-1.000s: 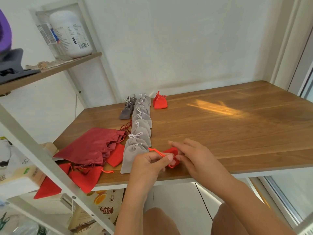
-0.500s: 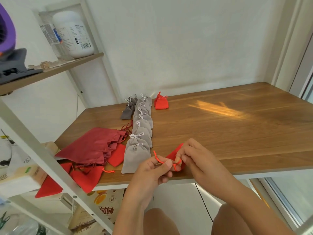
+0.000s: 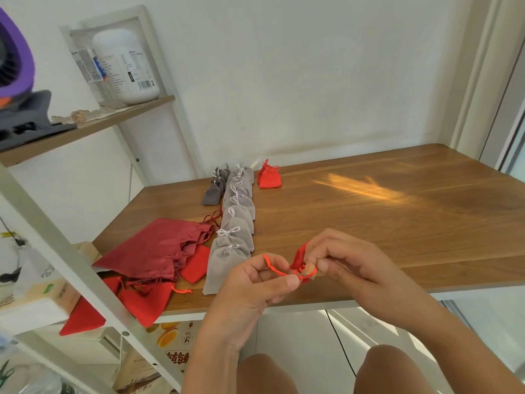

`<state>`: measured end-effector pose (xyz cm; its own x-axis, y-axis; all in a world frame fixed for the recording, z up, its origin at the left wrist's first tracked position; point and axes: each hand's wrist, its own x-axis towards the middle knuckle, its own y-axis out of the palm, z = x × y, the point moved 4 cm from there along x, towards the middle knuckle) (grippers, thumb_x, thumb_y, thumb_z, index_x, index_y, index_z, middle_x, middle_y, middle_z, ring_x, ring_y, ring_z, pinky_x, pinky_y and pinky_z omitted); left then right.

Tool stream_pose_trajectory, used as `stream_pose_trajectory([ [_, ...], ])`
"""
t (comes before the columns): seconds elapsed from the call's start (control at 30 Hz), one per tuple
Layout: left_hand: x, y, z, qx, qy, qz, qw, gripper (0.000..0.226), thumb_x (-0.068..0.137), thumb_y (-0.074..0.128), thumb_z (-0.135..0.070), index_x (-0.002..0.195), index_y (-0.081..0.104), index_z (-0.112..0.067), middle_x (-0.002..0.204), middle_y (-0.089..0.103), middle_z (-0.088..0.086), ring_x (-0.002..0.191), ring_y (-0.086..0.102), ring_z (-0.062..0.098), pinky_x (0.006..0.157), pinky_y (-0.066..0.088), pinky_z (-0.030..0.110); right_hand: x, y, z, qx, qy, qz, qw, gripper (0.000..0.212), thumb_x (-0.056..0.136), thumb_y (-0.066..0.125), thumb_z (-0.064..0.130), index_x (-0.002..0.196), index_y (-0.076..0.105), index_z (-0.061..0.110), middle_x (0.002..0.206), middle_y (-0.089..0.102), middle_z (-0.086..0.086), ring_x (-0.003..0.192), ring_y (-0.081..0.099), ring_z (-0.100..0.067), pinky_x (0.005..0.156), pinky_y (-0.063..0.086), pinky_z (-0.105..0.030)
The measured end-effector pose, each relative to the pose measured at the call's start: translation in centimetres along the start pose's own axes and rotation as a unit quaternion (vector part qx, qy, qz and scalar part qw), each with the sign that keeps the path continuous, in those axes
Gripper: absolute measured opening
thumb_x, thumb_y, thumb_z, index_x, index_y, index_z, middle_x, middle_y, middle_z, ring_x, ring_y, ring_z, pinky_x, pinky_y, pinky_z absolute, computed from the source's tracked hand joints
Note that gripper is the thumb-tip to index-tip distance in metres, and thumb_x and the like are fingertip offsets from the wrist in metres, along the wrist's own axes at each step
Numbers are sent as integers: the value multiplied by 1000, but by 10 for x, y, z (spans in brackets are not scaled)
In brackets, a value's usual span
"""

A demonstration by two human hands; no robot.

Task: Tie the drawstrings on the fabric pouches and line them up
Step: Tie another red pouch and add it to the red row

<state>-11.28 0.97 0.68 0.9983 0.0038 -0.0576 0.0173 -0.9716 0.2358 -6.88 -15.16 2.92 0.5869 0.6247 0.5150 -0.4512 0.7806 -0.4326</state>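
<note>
Two pinches: left grip [image 3: 255, 282] on red drawstring [image 3: 277, 270], right grip [image 3: 349, 263] on red pouch [image 3: 299, 255]; risk of cord slipping mid-knot.

Both hands, left hand [image 3: 255, 282] and right hand [image 3: 345, 261], pinch a red pouch's [image 3: 300, 255] drawstring [image 3: 274, 268] (above the table [image 3: 383, 223] edge).

Bright daylight fills the room, seemingly from the right. A warm sunlit streak glares on the worktop [image 3: 355, 187]. Shelf frame [image 3: 56, 245] bows at the left edge; detail looks slightly soft.
</note>
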Motion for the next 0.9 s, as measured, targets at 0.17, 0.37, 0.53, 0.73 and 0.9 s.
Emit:
stream_pose_trajectory([
  [0.17,3,5,-11,123,70,-28,990,17,56,82,-21,68,70,-24,72,68,1,67,59,11,63,47,17,1,-8,4,-42,36,30,998,13,87,60,23,82,72,24,98,62,11,80,56,-14,68,43,-25],
  [0.37,1,8,-20,234,131,-54,962,11,65,75,-15,69,68,-23,72,70,0,67,61,9,64,48,22,3,-20,18,-72,-19,-76,994,10,83,67,35,78,68,26,88,65,11,73,55,-7,65,37,-12],
  [0.53,-4,18,-26,349,177,-95,915,21,72,73,-1,67,65,-20,69,69,-4,67,64,7,67,52,22,4,-13,-4,-103,105,-16,989,26,77,80,23,94,68,39,84,61,28,77,52,-3,66,36,-11],
  [0.73,-1,19,-23,354,208,-113,905,24,76,66,2,70,61,-20,61,67,1,57,64,13,58,53,29,0,-5,-6,-41,109,-1,993,22,78,79,18,90,67,32,73,60,16,60,41,-3,58,35,-15],
  [0.9,2,22,-22,354,233,-109,899,34,82,69,-2,81,66,-36,76,69,-7,67,63,3,59,46,10,0,-8,-4,-78,96,-25,992,22,77,79,18,87,66,32,70,55,11,61,41,-8,58,34,-15],
])
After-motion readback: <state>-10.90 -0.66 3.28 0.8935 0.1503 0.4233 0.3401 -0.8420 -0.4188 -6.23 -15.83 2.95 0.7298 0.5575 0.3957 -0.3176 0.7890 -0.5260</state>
